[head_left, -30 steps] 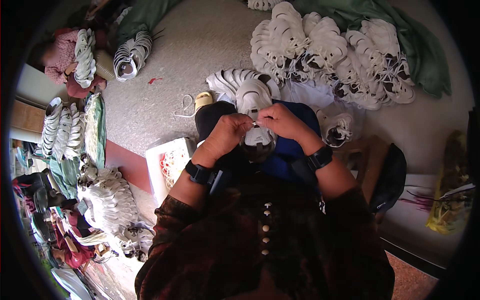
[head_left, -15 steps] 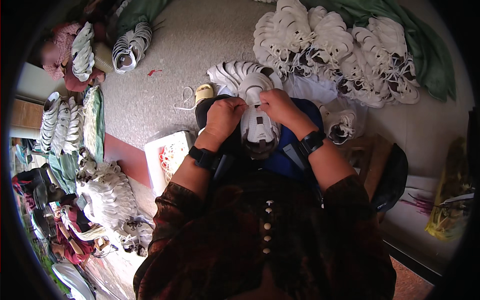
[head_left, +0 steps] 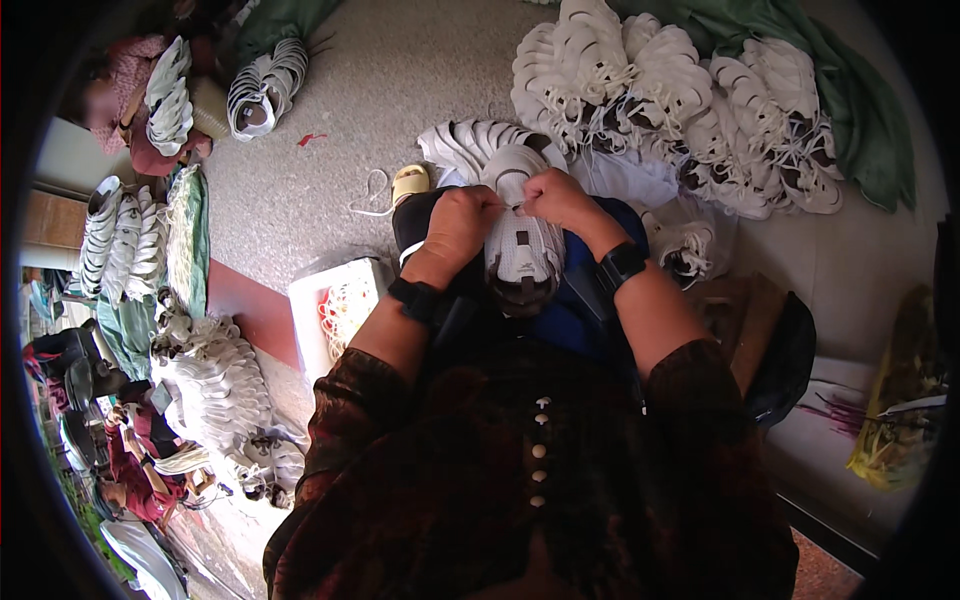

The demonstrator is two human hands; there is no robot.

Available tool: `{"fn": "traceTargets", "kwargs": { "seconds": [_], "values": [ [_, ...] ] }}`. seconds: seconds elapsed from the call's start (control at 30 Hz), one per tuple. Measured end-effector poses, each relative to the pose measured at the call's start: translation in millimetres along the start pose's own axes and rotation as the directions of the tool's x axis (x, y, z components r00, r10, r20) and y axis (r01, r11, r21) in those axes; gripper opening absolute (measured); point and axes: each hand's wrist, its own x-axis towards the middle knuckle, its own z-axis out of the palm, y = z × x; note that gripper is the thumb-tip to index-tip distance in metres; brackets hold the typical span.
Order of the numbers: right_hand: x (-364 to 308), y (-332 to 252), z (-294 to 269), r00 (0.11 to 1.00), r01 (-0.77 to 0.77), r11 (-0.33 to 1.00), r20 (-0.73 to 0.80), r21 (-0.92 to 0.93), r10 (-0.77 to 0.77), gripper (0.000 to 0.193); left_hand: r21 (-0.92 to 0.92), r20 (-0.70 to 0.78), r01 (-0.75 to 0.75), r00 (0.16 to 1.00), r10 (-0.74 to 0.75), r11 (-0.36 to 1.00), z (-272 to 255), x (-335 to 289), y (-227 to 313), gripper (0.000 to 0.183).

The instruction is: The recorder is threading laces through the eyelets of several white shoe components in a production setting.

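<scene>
A white shoe upper with a dark heel opening lies on my lap, its heel end toward me. Both hands meet over its front part. My left hand comes in from the left with thumb and finger pinched together. From the other side my right hand pinches too, its fingertips close to the left ones. Whatever small piece sits between the fingertips is too fine to make out. Just beyond the hands, a fanned row of white shoe uppers rests near my knees.
Beside my left knee stands a white box holding pale laces. A cream slipper-like piece lies farther out. Heaped laced uppers fill the far right by green cloth. Other people sit at the left among more stacks.
My hands have shifted slightly, and the fingertips are now a little closer together over the upper. The upper stays on my lap.
</scene>
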Motion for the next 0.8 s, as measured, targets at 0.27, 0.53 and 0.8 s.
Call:
{"fn": "traceTargets", "kwargs": {
  "seconds": [0.27, 0.53, 0.8],
  "values": [
    [11, -7, -1, 0.991, -0.095, 0.995, 0.099, 0.021, 0.092, 0.025, -0.004, 0.021, 0.024, 1.000, -0.024, 1.000, -1, 0, 2, 0.008],
    [9, 14, -3, 0.975, -0.153, 0.891, 0.214, 0.427, 0.065, 0.023, -0.013, 0.022, 0.044, 0.999, -0.044, 0.999, -3, -1, 2, 0.009],
    [-10, -11, -5, 0.991, 0.120, 0.986, -0.047, -0.119, -0.126, 0.026, -0.033, 0.016, 0.034, 0.999, -0.034, 0.999, -3, -1, 0, 0.009]
  ]
}}
